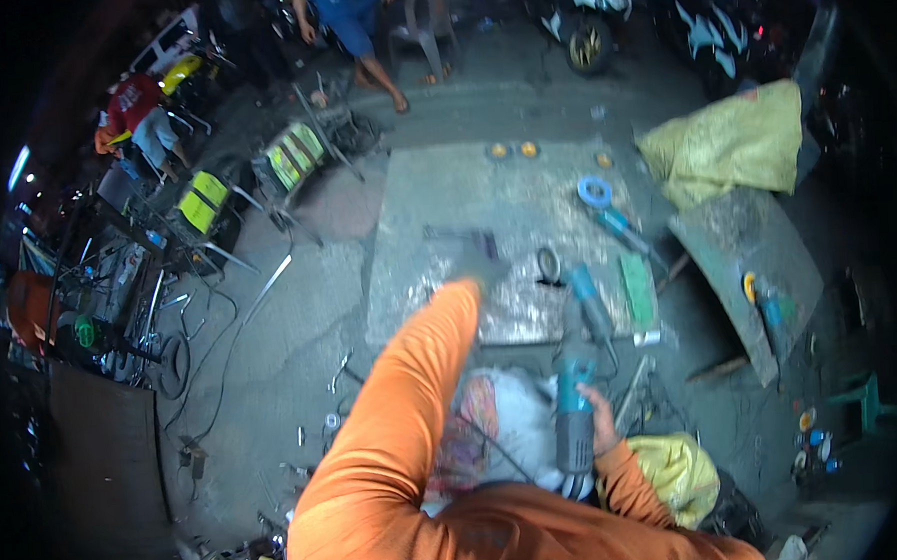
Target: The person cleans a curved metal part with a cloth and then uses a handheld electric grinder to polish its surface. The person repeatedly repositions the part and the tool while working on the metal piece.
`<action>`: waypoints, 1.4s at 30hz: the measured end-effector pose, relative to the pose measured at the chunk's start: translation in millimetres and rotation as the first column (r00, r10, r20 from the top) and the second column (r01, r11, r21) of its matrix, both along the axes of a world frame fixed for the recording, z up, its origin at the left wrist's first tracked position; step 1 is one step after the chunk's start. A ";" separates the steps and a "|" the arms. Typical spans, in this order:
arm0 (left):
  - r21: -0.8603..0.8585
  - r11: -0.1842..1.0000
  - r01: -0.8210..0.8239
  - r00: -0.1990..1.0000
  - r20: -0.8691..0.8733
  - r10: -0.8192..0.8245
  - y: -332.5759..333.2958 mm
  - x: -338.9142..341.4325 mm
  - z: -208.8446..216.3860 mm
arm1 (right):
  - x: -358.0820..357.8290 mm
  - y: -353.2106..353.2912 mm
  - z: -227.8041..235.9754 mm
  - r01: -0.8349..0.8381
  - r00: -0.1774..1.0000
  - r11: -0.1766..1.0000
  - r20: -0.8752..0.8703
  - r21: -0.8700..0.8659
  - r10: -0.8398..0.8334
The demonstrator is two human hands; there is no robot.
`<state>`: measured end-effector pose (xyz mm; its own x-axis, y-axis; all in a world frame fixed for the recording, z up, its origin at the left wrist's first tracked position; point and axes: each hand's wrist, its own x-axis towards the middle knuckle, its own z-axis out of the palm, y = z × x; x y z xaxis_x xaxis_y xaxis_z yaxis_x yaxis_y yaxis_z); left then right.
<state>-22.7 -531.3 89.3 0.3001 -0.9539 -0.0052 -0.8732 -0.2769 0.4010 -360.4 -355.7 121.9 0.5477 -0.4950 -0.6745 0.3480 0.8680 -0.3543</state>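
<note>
My left arm in an orange sleeve stretches over a worn metal sheet (pixel 425 191) on the ground. My left hand (pixel 480 267) looks grey, as if gloved, and is smeared by motion. It is at a dark angular metal piece (pixel 485 242); whether it grips the piece cannot be made out. Close to my body, my right hand (pixel 603 423) is closed on the side of a teal and grey angle grinder (pixel 575 420), held lengthwise. A second teal grinder (pixel 591 299) lies on the sheet beside a dark ring-shaped disc (pixel 548 265).
A blue ring (pixel 594 192), another teal tool (pixel 627 230) and a green strip (pixel 636 286) lie on the sheet's right. A tilted board (pixel 737 227) and a yellowish sack (pixel 728 143) stand beyond. Cables, chairs and motorbikes surround the area; a person (pixel 347 24) walks at the back.
</note>
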 end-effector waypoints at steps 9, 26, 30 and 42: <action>0.035 0.970 -0.241 0.526 -0.835 0.160 11.4 61.3 82.2 | -41.2 -8.5 5.4 0.111 0.992 0.986 0.066 -0.122 -0.104; 0.178 0.979 -0.103 0.667 -0.718 0.200 -48.9 49.7 -22.1 | 12.7 -30.9 8.7 -0.482 0.876 0.765 -0.253 -0.427 0.411; 0.164 0.977 -0.133 0.913 -0.365 0.185 -56.6 47.2 -31.4 | 36.9 -42.3 -9.7 -0.542 0.840 0.610 -0.346 -0.579 0.418; 0.301 0.948 -0.105 0.759 -0.591 0.272 -17.8 27.7 12.9 | 62.4 -65.9 -66.1 -0.651 0.755 0.456 -0.576 -0.607 0.313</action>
<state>5.0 -549.2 102.2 0.3243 -0.8216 -0.4688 -0.3764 -0.5668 0.7329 -298.0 -421.5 55.8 0.6873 -0.6163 -0.3844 -0.3279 0.2090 -0.9213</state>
